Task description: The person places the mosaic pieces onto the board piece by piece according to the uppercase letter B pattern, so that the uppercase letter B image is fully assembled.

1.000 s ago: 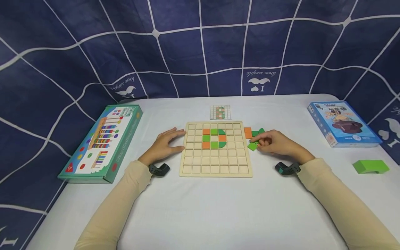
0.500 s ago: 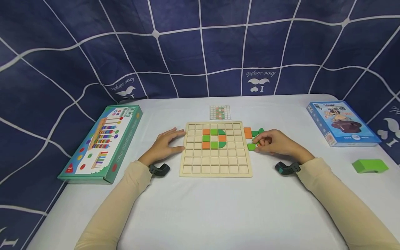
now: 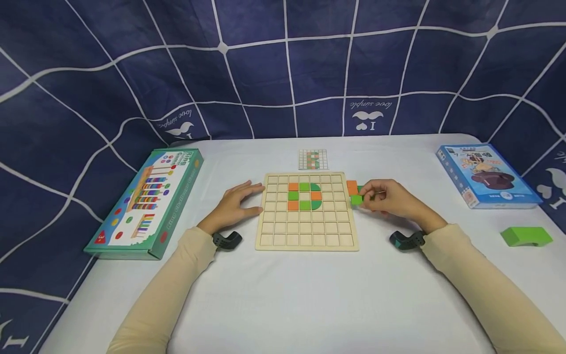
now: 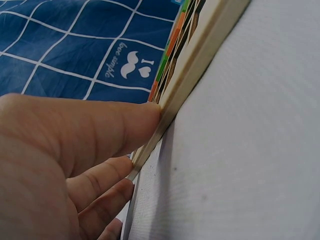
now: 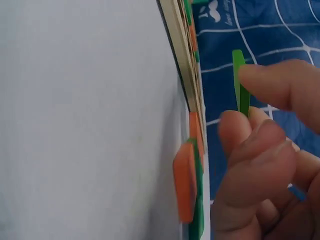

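Observation:
A light green square tile is pinched between the thumb and fingers of my right hand, raised beside the board's right edge. My left hand touches the left edge of the wooden grid board with straight fingers; in the left wrist view its thumb tip presses the rim. Orange, light green and dark green tiles fill a D-like ring on the board, among them an orange square and a dark green rounded tile. Loose orange tiles and dark green ones lie under my right hand, partly hidden.
Behind the board lies a small pattern card. A green game box stands at the left and a blue box at the right. In front of the blue box sits a green arched block.
My right hand has picked up the light green square tile from the loose pile and lifted it slightly. The left hand stays at the board's edge.

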A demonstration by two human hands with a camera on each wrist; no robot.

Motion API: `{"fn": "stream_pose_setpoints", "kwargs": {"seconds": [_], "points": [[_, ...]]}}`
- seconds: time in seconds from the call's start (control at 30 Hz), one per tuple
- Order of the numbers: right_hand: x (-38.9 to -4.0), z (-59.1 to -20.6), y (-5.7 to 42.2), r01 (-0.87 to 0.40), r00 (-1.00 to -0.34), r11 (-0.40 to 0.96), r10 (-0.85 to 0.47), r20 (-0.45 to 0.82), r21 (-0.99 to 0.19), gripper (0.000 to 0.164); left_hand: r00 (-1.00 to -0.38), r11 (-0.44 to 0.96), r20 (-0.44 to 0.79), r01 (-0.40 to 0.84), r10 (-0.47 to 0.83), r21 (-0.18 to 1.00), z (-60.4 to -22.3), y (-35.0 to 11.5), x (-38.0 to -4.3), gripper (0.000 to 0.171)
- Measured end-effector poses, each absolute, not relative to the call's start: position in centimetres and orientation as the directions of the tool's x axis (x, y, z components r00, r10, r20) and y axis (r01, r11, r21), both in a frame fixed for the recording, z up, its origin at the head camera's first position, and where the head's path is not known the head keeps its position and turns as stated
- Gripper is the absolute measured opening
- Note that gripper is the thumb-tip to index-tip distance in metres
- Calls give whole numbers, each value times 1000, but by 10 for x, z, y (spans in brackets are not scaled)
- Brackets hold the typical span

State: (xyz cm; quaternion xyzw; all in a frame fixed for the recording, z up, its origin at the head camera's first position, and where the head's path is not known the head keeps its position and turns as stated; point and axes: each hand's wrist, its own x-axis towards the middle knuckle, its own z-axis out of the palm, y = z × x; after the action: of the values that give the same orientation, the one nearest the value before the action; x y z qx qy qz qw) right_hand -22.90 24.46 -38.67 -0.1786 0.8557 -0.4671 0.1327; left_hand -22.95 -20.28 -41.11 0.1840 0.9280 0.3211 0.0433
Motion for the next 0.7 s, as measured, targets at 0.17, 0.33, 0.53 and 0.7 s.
{"fn": "stream_pose_setpoints", "kwargs": {"seconds": [0.17, 0.33, 0.53, 0.7], "points": [[-224, -384, 236, -112, -901, 447, -422, -99, -887, 28, -929, 722, 42, 314, 368, 617, -412, -203, -230, 64], [-219, -387, 224, -17, -905, 372, -401, -144, -928, 33, -930, 724, 43, 312, 364, 616, -413, -203, -230, 64], [-211, -389, 209, 46, -913, 275, -379, -152, -960, 36, -930, 721, 42, 312, 366, 619, -412, -203, -229, 64], [-205, -388, 194, 71, -917, 164, -377, -129, -984, 38, -929, 722, 43, 315, 369, 616, -412, -203, -230, 64]]}}
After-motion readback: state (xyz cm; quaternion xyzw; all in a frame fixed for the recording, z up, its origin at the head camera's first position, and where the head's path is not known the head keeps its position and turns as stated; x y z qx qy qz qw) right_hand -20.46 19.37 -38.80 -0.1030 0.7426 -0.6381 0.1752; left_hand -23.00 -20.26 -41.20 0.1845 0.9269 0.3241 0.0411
